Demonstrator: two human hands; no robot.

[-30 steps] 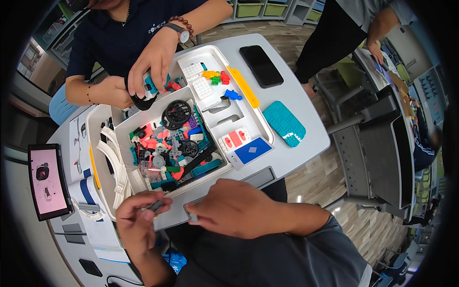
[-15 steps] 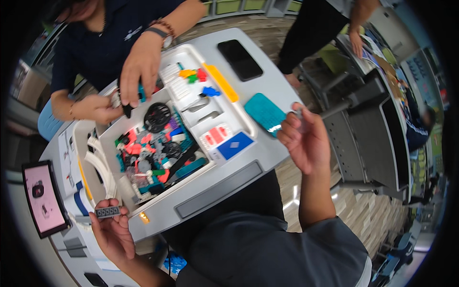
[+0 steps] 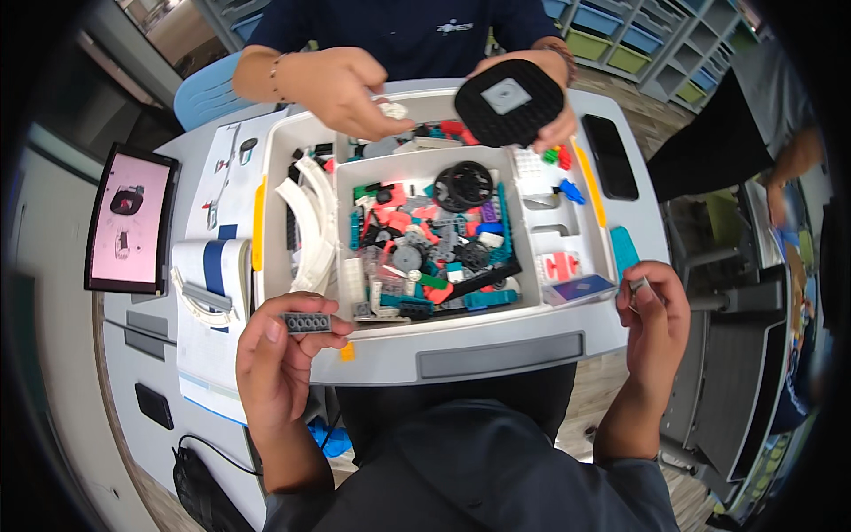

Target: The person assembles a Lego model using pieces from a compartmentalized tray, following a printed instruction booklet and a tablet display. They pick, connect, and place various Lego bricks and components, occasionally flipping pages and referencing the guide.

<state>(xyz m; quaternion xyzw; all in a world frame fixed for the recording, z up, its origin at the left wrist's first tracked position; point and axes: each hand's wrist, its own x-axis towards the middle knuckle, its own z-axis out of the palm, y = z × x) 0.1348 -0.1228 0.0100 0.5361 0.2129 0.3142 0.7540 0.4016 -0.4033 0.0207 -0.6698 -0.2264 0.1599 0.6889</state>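
Held among the fingertips of the left hand [image 3: 277, 368], a grey brick [image 3: 306, 323], a row of round hollows turned towards the camera, at the front left corner of the storage box [image 3: 425, 330]. Pinched between thumb and finger of the right hand [image 3: 658, 315], a small grey piece [image 3: 636, 285], beyond the box's front right corner and near the table's right edge.

To handle both well, by judgement: grip the grey brick lightly at its ends, hollows uncovered; roll the small grey piece clear of the thumb to check its shape; best done over the table [image 3: 381, 365], inside its front edge, against a drop.

Just beside the left fingers, by the table's front edge, a yellow piece [image 3: 347, 352]. In the box's middle compartment, loose coloured parts [image 3: 408, 257]; along its left side, white curved pieces [image 3: 316, 235]; at its front right corner, a blue card [image 3: 581, 289]. Over the box's far edge, in a co-worker's hands [image 3: 341, 93], a black plate [image 3: 483, 124] and a small white piece [image 3: 393, 109]. Near the table's left edge, a screen [image 3: 128, 208].

Hard to make out: the small grey piece, mostly covered by the right fingers, exact form impossible to tell. Hidden: the grey brick's far face, and part of the box's far rim behind the black plate. Cut off by the top edge: the co-worker's head
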